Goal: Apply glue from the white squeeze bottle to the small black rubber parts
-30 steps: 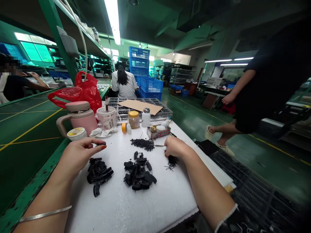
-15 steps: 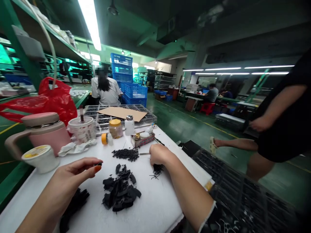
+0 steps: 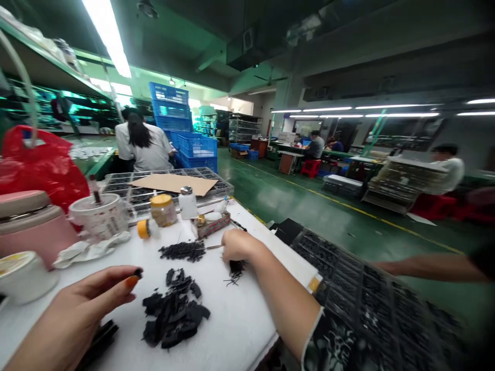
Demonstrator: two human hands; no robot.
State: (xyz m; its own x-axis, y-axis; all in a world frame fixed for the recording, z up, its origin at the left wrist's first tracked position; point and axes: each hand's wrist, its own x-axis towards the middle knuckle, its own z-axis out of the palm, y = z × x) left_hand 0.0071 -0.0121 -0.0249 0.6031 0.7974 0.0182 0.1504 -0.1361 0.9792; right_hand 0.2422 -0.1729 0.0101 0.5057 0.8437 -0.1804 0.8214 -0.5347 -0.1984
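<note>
At the left, my left hand pinches a small black piece between thumb and fingertip. My right hand is closed around slim metal tweezers, whose tip points left at a pile of tiny black parts. Thin black strips lie just under the right hand. Between the hands sits a heap of curved black pieces on the white work surface. More black pieces are partly hidden behind my left hand.
Behind the parts stand a yellow-lidded jar, a white bottle and a small box. A pink mug and red bag are left. Trays of black parts lie right, with a person's arm above.
My view has turned right, so the table things appear farther left. The person walking at the right has moved mostly out of view. Both hands keep their hold.
</note>
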